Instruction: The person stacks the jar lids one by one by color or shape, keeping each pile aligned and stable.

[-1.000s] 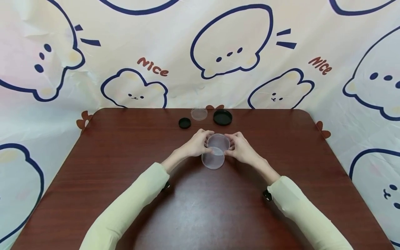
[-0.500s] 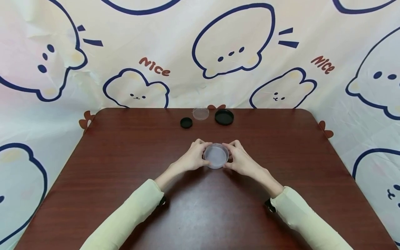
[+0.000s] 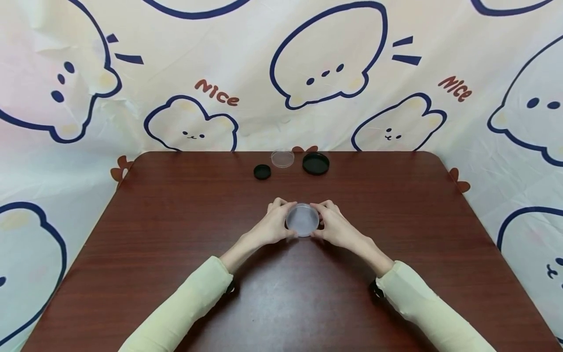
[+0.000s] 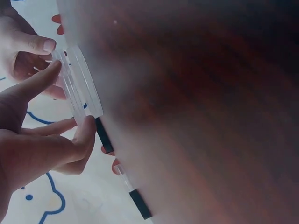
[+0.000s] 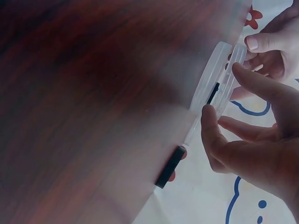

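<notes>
Both hands pinch a clear plastic round lid [image 5: 233, 70], like that of a petri dish, from opposite sides. My left hand [image 3: 278, 223] is at its left edge, and my right hand [image 3: 335, 224] is at its right edge, thumbs on the near side. Directly below is a clear shallow dish [image 5: 209, 77] on the brown table. In the right wrist view a narrow gap shows between the lid and the dish, so they are apart there. From the head view the two overlap almost fully.
Toward the table's [image 3: 176, 205] far edge lie a small black round dish [image 3: 262, 171], a thin clear disc-like dish [image 3: 282, 158] and a larger black round dish [image 3: 315, 163]. A patterned cloth [image 3: 255, 58] hangs behind the table.
Both hands have drawn the clear lid back toward the person. It was offset beyond the lower dish and now lines up over it. The items at the back stayed put.
</notes>
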`<state>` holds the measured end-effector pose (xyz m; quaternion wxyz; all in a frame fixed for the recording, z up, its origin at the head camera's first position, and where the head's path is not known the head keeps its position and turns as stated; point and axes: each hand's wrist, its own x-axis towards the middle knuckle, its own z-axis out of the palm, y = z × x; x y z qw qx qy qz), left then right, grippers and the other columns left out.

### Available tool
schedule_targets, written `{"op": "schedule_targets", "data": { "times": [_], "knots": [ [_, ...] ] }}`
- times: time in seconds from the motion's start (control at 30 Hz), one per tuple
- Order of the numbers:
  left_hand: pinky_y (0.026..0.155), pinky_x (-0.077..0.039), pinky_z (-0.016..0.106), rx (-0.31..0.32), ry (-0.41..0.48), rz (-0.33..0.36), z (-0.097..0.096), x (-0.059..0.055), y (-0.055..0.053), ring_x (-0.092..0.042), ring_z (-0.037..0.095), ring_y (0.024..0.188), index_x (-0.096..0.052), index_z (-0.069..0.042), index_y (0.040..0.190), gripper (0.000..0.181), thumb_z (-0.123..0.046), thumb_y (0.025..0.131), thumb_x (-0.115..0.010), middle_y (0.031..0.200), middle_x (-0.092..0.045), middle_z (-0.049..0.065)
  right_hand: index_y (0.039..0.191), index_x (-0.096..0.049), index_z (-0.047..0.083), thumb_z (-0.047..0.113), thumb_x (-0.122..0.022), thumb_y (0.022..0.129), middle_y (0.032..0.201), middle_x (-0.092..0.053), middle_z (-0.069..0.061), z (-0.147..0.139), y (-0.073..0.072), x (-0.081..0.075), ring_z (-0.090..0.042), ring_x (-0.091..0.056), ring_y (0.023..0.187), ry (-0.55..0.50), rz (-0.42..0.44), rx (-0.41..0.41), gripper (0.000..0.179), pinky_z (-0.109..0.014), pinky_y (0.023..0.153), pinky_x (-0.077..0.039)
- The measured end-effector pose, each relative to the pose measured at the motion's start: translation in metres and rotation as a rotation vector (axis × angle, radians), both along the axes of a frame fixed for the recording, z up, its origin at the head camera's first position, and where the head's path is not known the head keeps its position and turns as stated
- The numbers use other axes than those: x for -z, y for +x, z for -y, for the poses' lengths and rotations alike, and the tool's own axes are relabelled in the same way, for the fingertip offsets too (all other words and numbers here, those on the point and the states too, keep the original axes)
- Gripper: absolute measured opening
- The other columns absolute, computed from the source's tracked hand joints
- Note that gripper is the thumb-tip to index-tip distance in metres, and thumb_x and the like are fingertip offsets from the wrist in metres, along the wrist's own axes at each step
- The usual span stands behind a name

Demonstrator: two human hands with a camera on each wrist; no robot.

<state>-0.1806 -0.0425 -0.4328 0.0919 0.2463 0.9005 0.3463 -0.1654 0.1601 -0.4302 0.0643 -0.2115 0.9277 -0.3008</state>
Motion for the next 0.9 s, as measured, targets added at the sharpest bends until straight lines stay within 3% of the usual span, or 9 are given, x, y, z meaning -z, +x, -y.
{"op": "schedule_targets", "data": {
  "times": [0.2, 0.33, 0.5, 0.67, 0.9],
  "knots": [
    [0.093, -0.042, 0.044, -0.013, -0.018, 0.009, -0.0042, -0.0047, 0.0035, -0.036, 0.036, 0.114, -0.046, 0.005, 0.138, 0.078, -0.006, 0.072, -0.085, 0.127, -0.040, 0.020, 0.137, -0.047, -0.008, 0.011, -0.082, 0.077, 0.121, -0.048, -0.021, -0.0013, -0.0012, 0.0022, -0.032, -0.046, 0.102, 0.043, -0.044, 0.004, 0.072, -0.039, 0.081, -0.046],
    [0.093, -0.042, 0.044, -0.041, -0.014, 0.039, -0.0073, -0.0052, 0.0030, -0.036, 0.035, 0.114, -0.047, 0.002, 0.138, 0.079, -0.008, 0.071, -0.086, 0.126, -0.041, 0.017, 0.136, -0.048, -0.009, 0.011, -0.082, 0.077, 0.120, -0.048, -0.020, -0.0043, -0.0015, 0.0029, -0.029, -0.048, 0.098, 0.060, -0.063, 0.000, 0.071, -0.036, 0.077, -0.046],
    [0.093, -0.042, 0.043, -0.043, -0.040, 0.029, -0.0076, -0.0015, -0.0011, -0.039, 0.034, 0.115, -0.048, 0.001, 0.138, 0.079, -0.010, 0.071, -0.087, 0.125, -0.042, 0.016, 0.137, -0.047, -0.010, 0.007, -0.082, 0.076, 0.118, -0.047, -0.020, -0.0039, -0.0029, 0.0036, -0.025, -0.053, 0.093, 0.031, -0.080, -0.025, 0.072, -0.031, 0.075, -0.049],
    [0.093, -0.043, 0.043, -0.038, -0.065, 0.019, -0.0071, -0.0018, -0.0041, -0.041, 0.034, 0.114, -0.048, 0.002, 0.138, 0.080, -0.011, 0.070, -0.088, 0.125, -0.043, 0.017, 0.142, -0.038, -0.010, 0.002, -0.080, 0.077, 0.118, -0.045, -0.023, -0.0008, -0.0043, 0.0035, -0.026, -0.058, 0.092, 0.000, -0.055, -0.035, 0.079, -0.027, 0.075, -0.052],
    [0.092, -0.045, 0.041, -0.042, -0.103, 0.057, -0.0096, -0.0043, -0.0059, -0.042, 0.033, 0.116, -0.047, 0.002, 0.139, 0.080, -0.013, 0.072, -0.087, 0.127, -0.043, 0.020, 0.144, -0.037, -0.008, 0.000, -0.078, 0.079, 0.119, -0.046, -0.025, -0.0011, -0.0031, 0.0022, -0.027, -0.059, 0.094, -0.001, -0.016, -0.040, 0.078, -0.027, 0.077, -0.053]
  ]
}}
